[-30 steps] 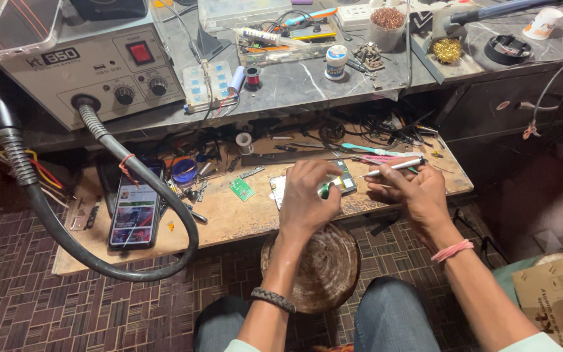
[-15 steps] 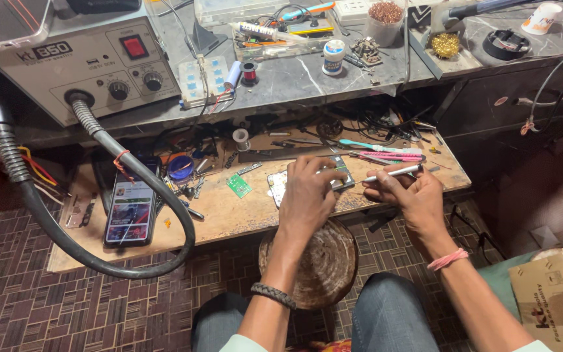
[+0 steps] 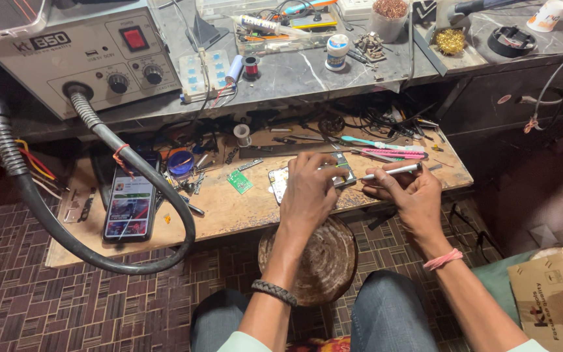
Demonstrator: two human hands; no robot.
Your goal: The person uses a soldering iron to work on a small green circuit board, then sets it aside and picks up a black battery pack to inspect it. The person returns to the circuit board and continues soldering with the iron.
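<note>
My left hand (image 3: 309, 189) presses down on an opened phone body (image 3: 333, 175) that lies on the low wooden board (image 3: 229, 212). My right hand (image 3: 412, 195) grips a slim silver screwdriver (image 3: 392, 172), its tip pointing left at the phone's right edge. A small green circuit board (image 3: 240, 182) lies loose just left of the phone. My fingers hide most of the phone.
A lit smartphone (image 3: 128, 203) lies at the board's left, under a thick black hose (image 3: 131, 169) from the grey rework station (image 3: 79, 58). Pink and teal tools (image 3: 386, 148) lie behind my hands. A round wooden stool (image 3: 324, 261) sits below. A cardboard box (image 3: 555, 300) stands at right.
Both hands have kept their hold on the phone and screwdriver. The screwdriver tip has drawn closer to the phone's edge; the view has shifted slightly.
</note>
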